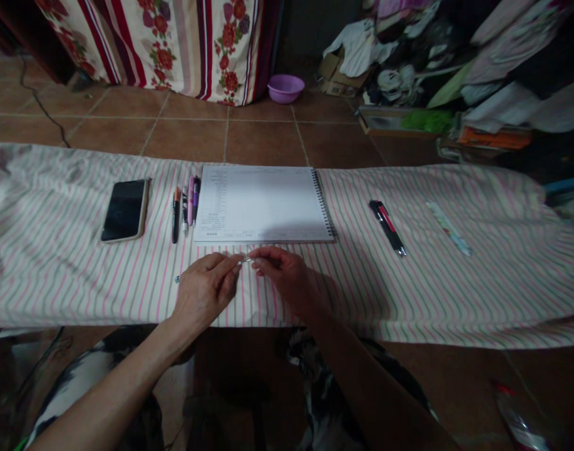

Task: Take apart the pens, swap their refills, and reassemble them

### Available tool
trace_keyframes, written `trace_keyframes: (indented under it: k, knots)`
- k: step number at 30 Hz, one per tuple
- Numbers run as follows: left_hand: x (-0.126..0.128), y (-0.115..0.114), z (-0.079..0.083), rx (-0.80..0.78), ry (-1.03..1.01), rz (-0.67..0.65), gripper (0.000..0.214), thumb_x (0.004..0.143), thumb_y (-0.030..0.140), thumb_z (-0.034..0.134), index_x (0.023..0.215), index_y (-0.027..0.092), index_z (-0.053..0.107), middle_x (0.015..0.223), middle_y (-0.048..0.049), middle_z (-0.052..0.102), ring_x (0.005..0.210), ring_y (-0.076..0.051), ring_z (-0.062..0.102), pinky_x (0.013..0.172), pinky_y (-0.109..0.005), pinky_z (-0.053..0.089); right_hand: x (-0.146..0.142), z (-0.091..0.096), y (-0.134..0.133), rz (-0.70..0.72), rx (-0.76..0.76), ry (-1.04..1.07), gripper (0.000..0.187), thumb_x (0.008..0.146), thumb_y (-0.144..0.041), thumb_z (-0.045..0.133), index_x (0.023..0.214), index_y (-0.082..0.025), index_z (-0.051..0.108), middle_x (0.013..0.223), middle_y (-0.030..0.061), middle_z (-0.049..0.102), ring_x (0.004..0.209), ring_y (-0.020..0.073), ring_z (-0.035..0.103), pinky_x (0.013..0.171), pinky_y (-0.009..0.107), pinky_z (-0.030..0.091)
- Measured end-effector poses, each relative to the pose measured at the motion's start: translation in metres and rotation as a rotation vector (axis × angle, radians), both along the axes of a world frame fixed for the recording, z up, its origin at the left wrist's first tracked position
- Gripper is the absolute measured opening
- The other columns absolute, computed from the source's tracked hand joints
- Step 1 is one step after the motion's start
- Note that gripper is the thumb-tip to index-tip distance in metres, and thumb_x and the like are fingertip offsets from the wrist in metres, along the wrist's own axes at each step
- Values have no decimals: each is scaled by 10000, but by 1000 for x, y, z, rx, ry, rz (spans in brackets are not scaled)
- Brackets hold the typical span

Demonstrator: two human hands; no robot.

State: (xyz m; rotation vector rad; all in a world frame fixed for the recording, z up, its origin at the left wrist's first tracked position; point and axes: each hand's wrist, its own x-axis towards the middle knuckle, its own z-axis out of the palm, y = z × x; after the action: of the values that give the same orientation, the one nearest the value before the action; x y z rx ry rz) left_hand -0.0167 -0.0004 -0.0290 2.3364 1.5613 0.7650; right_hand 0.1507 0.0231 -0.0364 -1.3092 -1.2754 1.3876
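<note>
My left hand [206, 282] is closed around a slim pen, mostly hidden by the palm. One end of it pokes out to the left of the hand, and its shiny, clear-looking tip [246, 260] shows between my two hands. With thumb and fingers, my right hand [284, 272] pinches at that tip. Both hands are just over the striped cloth, below the near edge of a spiral notebook [268, 203]. The notebook lies open at a mostly blank page with printed columns on its left side.
Several pens [190, 200] lie left of the notebook, with a phone [124, 210] farther left. To the right are black pens [387, 227] and a pale patterned strip [449, 228]. Striped cloth [493, 282] covers the surface. A purple basin [285, 89] stands on the tiled floor.
</note>
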Motion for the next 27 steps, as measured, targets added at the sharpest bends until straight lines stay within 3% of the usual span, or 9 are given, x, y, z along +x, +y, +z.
trace_keyframes:
  k: [20, 27]
  knots:
    - [1, -1, 1, 97, 150, 19, 277, 858, 259, 458, 1073, 196, 620, 797, -46, 646, 724, -176, 589, 619, -303, 460, -3, -11, -3, 10, 120, -82, 146, 742, -249, 606, 871, -194, 646, 817, 24, 688, 727, 147, 646, 698, 280, 532]
    - [3, -1, -1, 99, 159, 27, 263, 856, 273, 458, 1037, 149, 603, 824, -70, 663, 746, -194, 605, 666, -332, 478, -3, -11, -5, 13, 166, -111, 137, 754, -253, 605, 870, -196, 648, 844, 33, 688, 767, 156, 653, 741, 295, 528]
